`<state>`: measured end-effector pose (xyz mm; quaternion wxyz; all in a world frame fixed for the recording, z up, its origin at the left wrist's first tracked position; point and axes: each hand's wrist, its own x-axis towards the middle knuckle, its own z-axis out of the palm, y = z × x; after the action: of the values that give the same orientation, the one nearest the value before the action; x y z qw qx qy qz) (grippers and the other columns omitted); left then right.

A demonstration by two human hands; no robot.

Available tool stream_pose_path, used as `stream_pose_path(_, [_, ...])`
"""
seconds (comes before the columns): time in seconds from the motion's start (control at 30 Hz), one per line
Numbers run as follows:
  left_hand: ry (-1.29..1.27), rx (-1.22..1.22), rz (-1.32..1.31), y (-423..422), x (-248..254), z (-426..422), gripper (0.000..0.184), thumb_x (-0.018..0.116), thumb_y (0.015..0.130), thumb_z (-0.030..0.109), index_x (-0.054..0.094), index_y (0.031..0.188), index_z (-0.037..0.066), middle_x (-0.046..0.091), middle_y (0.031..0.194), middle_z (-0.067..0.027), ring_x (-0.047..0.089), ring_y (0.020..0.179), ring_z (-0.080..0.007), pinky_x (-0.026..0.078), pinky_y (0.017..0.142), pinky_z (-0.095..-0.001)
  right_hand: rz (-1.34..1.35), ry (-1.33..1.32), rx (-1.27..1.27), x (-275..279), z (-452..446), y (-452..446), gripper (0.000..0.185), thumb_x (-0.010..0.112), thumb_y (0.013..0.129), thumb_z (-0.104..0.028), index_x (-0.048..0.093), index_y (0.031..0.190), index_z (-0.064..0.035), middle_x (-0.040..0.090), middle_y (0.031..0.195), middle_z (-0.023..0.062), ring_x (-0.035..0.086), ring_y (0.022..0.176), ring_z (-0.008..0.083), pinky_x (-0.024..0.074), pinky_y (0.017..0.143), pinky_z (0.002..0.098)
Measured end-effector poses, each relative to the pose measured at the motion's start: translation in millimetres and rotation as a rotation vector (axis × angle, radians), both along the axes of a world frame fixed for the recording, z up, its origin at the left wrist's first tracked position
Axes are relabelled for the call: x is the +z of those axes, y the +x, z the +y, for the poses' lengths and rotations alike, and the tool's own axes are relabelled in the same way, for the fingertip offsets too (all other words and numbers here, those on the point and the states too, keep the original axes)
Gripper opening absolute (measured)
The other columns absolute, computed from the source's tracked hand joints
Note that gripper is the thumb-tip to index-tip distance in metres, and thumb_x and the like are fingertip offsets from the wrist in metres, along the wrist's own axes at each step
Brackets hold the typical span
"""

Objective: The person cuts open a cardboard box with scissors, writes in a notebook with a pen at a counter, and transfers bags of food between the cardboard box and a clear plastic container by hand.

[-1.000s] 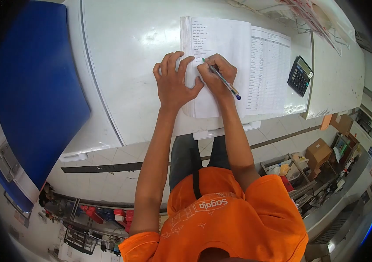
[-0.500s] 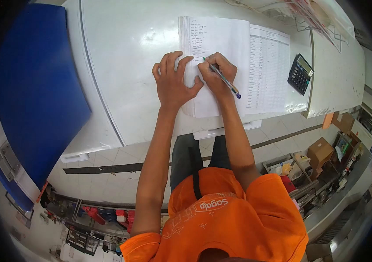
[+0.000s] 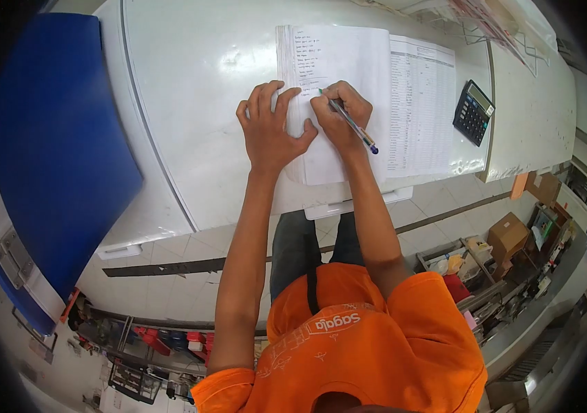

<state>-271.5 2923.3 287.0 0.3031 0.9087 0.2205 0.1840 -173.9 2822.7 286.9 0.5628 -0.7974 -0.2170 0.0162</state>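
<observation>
A thick open book (image 3: 355, 58) lies on the white surface, with handwritten lines down the left side of its page. Across that page's left edge rests my left hand (image 3: 271, 131), fingers spread and bent, holding nothing. My right hand (image 3: 343, 117) grips a pen (image 3: 354, 125), its tip on the page just below the written lines. The pen's dark blue end points down and right. Beside the page, a printed table sheet (image 3: 421, 103) shows at the right. Farther right lies a black calculator (image 3: 474, 113).
The white worktop (image 3: 197, 103) runs under the book. A large blue panel (image 3: 52, 151) with a metal hinge stands at the left. A wire rack (image 3: 496, 31) is at the upper right. Behind me are shelves with cardboard boxes (image 3: 509, 236) and red items (image 3: 150, 339).
The view has shifted slightly, moving the book and hands a little left in frame. Both hands keep nearly the same pose, the pen still on the page.
</observation>
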Motion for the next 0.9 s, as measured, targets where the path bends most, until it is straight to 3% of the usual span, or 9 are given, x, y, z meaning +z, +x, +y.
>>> stream_pose_path(0.37, [0.016, -0.012, 0.001, 1.4, 0.5, 1.4, 0.052, 0.071, 0.062, 0.029, 0.060, 0.111, 0.017, 0.050, 0.122, -0.0044, 0.042, 0.122, -0.0242, 0.025, 0.101, -0.0448, 0.055, 0.019, -0.002, 5.5, -0.5, -1.1, 0.010, 0.063, 0.073, 0.004, 0.054, 0.071, -0.0016, 0.055, 0.063, 0.0043, 0.049, 0.057, 0.0068, 0.0393, 0.051, 0.0229])
stream_pose_path(0.47, [0.048, -0.019, 0.008, -2.9, 3.4, -1.7, 0.052, 0.071, 0.062, 0.029, 0.060, 0.112, 0.017, 0.050, 0.121, -0.0048, 0.042, 0.122, -0.0244, 0.026, 0.101, -0.0452, 0.216, 0.246, -0.039, 5.5, -18.4, 4.0, 0.015, 0.059, 0.077, 0.002, 0.050, 0.067, -0.0018, 0.055, 0.066, 0.0034, 0.045, 0.056, 0.0086, 0.0376, 0.051, 0.0245])
stream_pose_path(0.5, [0.075, -0.016, 0.000, -1.6, 3.3, 1.7, 0.052, 0.072, 0.062, 0.029, 0.060, 0.112, 0.017, 0.050, 0.121, -0.0049, 0.042, 0.122, -0.0245, 0.026, 0.101, -0.0453, 0.384, 0.324, -0.041, 17.2, -31.4, 7.4, 0.020, 0.055, 0.084, -0.006, 0.049, 0.066, -0.0036, 0.051, 0.069, 0.0018, 0.041, 0.058, 0.0083, 0.0332, 0.052, 0.0241])
stream_pose_path(0.53, [0.096, -0.012, -0.003, -0.4, 4.5, 2.2, 0.052, 0.072, 0.062, 0.029, 0.060, 0.112, 0.017, 0.050, 0.121, -0.0051, 0.042, 0.121, -0.0245, 0.026, 0.101, -0.0452, 0.437, 0.322, -0.021, 21.1, -59.0, 13.0, 0.021, 0.049, 0.089, -0.011, 0.053, 0.071, -0.0006, 0.055, 0.069, 0.0034, 0.048, 0.066, 0.0107, 0.0409, 0.062, 0.0275])
stream_pose_path(0.57, [0.114, -0.011, -0.004, -1.0, 5.9, 0.9, 0.052, 0.072, 0.062, 0.029, 0.060, 0.112, 0.017, 0.050, 0.122, -0.0053, 0.042, 0.121, -0.0246, 0.026, 0.100, -0.0452, 0.304, 0.020, -0.007, 24.1, -91.1, 22.9, 0.021, 0.049, 0.089, -0.012, 0.054, 0.072, -0.0009, 0.053, 0.066, 0.0040, 0.046, 0.060, 0.0140, 0.0407, 0.059, 0.0296])
stream_pose_path(0.6, [0.131, -0.012, -0.006, -1.1, 7.7, -2.4, 0.053, 0.072, 0.062, 0.029, 0.060, 0.112, 0.017, 0.050, 0.122, -0.0055, 0.043, 0.121, -0.0246, 0.027, 0.100, -0.0452, 0.593, -0.059, -0.128, 55.0, -108.9, 29.1, 0.021, 0.053, 0.087, -0.016, 0.058, 0.072, -0.0020, 0.059, 0.068, 0.0095, 0.053, 0.057, 0.0229, 0.0421, 0.057, 0.0340])
stream_pose_path(0.67, [0.159, -0.014, 0.018, -1.0, 12.3, -5.8, 0.052, 0.071, 0.063, 0.028, 0.060, 0.112, 0.017, 0.051, 0.122, -0.0062, 0.043, 0.121, -0.0250, 0.028, 0.100, -0.0449, 0.217, -0.529, -0.174, 64.4, -136.4, 38.1, 0.021, 0.055, 0.087, -0.024, 0.062, 0.086, -0.0040, 0.065, 0.074, 0.0156, 0.062, 0.062, 0.0349, 0.0469, 0.060, 0.0421])
stream_pose_path(0.77, [0.231, -0.017, 0.033, -2.0, 13.9, -12.5, 0.051, 0.071, 0.064, 0.027, 0.060, 0.112, 0.017, 0.051, 0.123, -0.0070, 0.044, 0.120, -0.0255, 0.029, 0.100, -0.0444, 0.142, -0.945, -0.055, 56.6, -160.1, 42.0, 0.032, 0.057, 0.087, -0.030, 0.059, 0.107, -0.0062, 0.068, 0.084, 0.0208, 0.065, 0.079, 0.0395, 0.0494, 0.070, 0.0492])
stream_pose_path(0.9, [0.205, -0.030, 0.011, -13.6, 19.2, -18.1, 0.056, 0.071, 0.070, 0.018, 0.052, 0.122, 0.008, 0.047, 0.127, -0.0167, 0.044, 0.121, -0.0340, 0.033, 0.103, -0.0444, -0.024, -0.715, 0.051, 95.7, -235.5, 1.2, 0.033, 0.062, 0.087, -0.031, 0.059, 0.111, -0.0088, 0.061, 0.066, 0.0115, 0.064, 0.066, 0.0329, 0.0500, 0.064, 0.0425])
